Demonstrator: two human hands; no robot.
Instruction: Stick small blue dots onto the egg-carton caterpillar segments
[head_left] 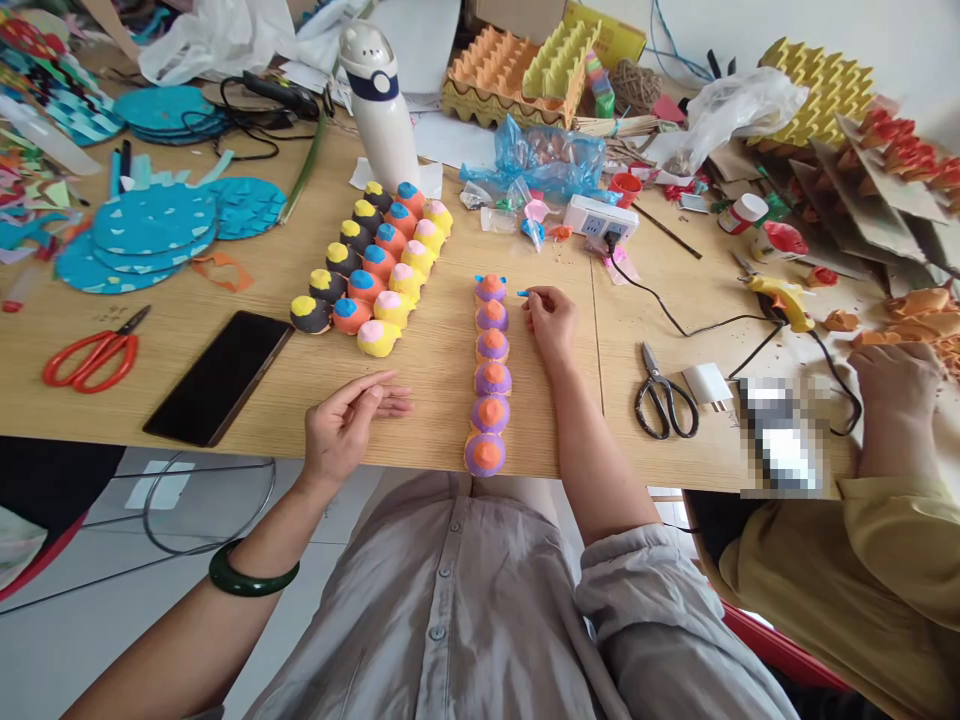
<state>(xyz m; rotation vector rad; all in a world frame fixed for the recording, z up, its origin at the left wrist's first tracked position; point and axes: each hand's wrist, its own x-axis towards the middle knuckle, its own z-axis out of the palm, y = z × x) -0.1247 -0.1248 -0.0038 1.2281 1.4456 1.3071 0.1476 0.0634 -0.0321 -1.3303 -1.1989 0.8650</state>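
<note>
A row of egg-carton cups (pixel 492 378), painted purple with orange tops, runs away from the table's front edge. Its far cup has two small blue pieces at its sides. Just right of that cup, my right hand (pixel 551 322) pinches a small blue piece (pixel 523 293), its material too small to make out. My left hand (pixel 351 418) hovers near the front edge, left of the row, fingers stretched out and holding nothing. Beyond it stand three more rows of cups: black with yellow tops (pixel 327 285), orange with blue tops (pixel 365 285), yellow with pink tops (pixel 405 282).
Red-handled scissors (pixel 94 355) and a phone (pixel 217 378) lie left. To the right are black scissors (pixel 664 395), a white charger (pixel 706 386), a yellow glue gun (pixel 781 300) and a power strip (pixel 600 217). A co-worker's hand (pixel 896 385) rests far right. A white bottle (pixel 381 115) stands behind.
</note>
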